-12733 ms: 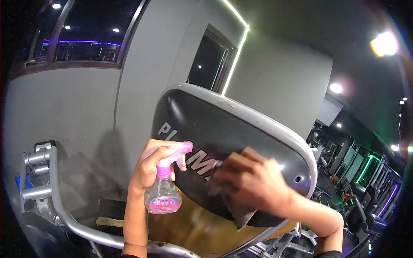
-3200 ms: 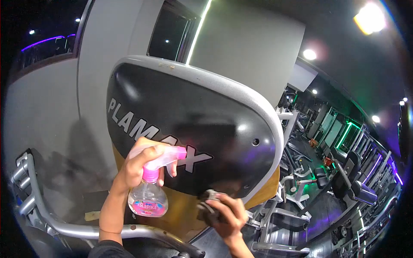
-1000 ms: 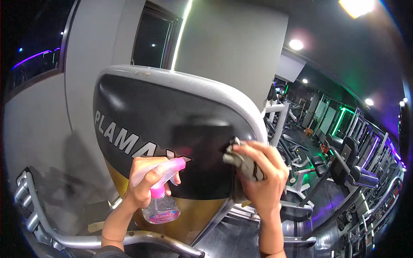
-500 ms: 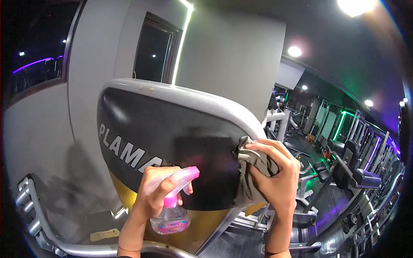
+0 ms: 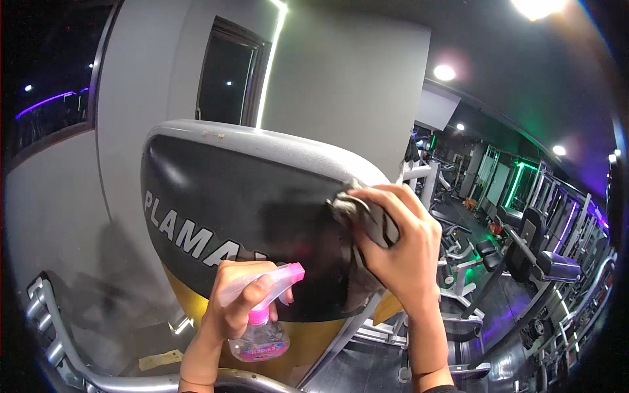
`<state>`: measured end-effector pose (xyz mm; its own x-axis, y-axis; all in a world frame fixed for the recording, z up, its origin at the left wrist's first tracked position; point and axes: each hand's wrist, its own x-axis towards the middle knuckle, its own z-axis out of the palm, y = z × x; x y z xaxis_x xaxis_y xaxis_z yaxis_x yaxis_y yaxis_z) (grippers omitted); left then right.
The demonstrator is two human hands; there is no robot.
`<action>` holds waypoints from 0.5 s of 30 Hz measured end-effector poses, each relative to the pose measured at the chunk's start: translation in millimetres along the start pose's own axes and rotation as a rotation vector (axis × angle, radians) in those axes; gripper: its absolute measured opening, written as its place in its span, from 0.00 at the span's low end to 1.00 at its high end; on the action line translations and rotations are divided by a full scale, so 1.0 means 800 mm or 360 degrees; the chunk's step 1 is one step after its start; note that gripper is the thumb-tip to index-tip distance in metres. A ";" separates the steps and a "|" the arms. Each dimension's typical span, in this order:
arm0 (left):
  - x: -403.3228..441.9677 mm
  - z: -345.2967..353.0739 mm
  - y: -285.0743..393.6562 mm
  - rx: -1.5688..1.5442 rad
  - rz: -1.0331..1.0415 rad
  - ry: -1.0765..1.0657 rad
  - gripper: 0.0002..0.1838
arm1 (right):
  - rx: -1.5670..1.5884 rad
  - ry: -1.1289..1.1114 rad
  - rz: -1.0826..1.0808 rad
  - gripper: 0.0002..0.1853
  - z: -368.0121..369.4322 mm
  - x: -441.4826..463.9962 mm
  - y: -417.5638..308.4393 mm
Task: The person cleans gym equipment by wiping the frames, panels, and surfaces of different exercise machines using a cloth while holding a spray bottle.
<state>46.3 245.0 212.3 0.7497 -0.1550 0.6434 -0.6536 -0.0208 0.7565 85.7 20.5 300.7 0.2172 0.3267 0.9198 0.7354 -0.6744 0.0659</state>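
My left hand (image 5: 239, 295) is wrapped round a clear spray bottle (image 5: 259, 342) with a pink nozzle and a pink label, held in front of the machine cover. In my right hand (image 5: 406, 242) is a bunched grey-green cloth (image 5: 367, 216), pressed on the upper right of the black panel (image 5: 262, 203), close to its silver rim (image 5: 308, 145). Large silver letters (image 5: 190, 237) run along the panel's left side, the last ones hidden behind my left hand. Below the panel the cover turns gold (image 5: 262, 376).
A bent silver tube frame (image 5: 131, 381) curves along the lower left. Behind the cover stand a grey wall (image 5: 341, 85) and a dark-framed window (image 5: 229, 72). Gym machines fill the right side, one with a padded seat (image 5: 557, 267).
My right hand has moved the cloth up and to the left across the panel. The left hand stays nearly where it was, still holding the bottle. The view has shifted slightly.
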 end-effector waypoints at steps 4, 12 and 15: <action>0.000 0.005 -0.003 -0.0085 0.0072 -0.0024 0.30 | 0.0001 0.0192 0.0184 0.21 -0.012 -0.050 0.005; 0.001 0.018 -0.001 -0.0001 0.0061 -0.0117 0.28 | 0.0086 0.0355 0.0485 0.21 0.006 -0.149 0.000; 0.001 0.022 -0.001 0.0008 0.0074 -0.0136 0.28 | 0.0015 0.0376 0.0377 0.22 0.001 -0.123 0.005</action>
<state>45.9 227.7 210.3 0.7069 -0.2395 0.6656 -0.6884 -0.0165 0.7252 67.7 -13.7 209.8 0.2289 -0.0015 0.9735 0.6885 -0.7067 -0.1630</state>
